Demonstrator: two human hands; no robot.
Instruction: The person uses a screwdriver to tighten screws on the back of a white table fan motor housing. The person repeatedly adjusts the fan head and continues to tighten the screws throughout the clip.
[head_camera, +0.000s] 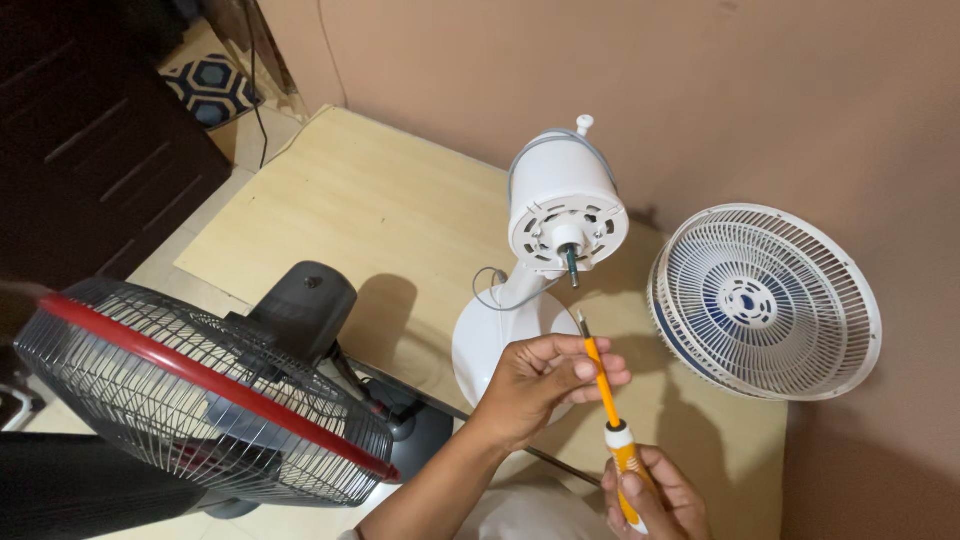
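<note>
The right hand (655, 495) is clamped on the handle of one orange screwdriver (608, 415); the left hand (545, 380) pinches its shaft. One white fan motor on its stand (560, 215) and one white fan grille (765, 300) rest on the pale wooden counter (350, 200). One black fan (200, 390) stands near it, before a beige wall (700, 90).

1. Light wood table (340, 200), pale grain, set into the corner against a pinkish wall.
2. White fan body (560, 215) stands on the table on its round base, motor face and bare shaft toward the camera, thin cable looped at its neck.
3. White fan grille (765, 300) with blue centre rests on the table's right end, tilted against the wall.
4. Tiled floor (180, 250) left of the table carries a black fan with red-rimmed grille (200, 400).
</note>
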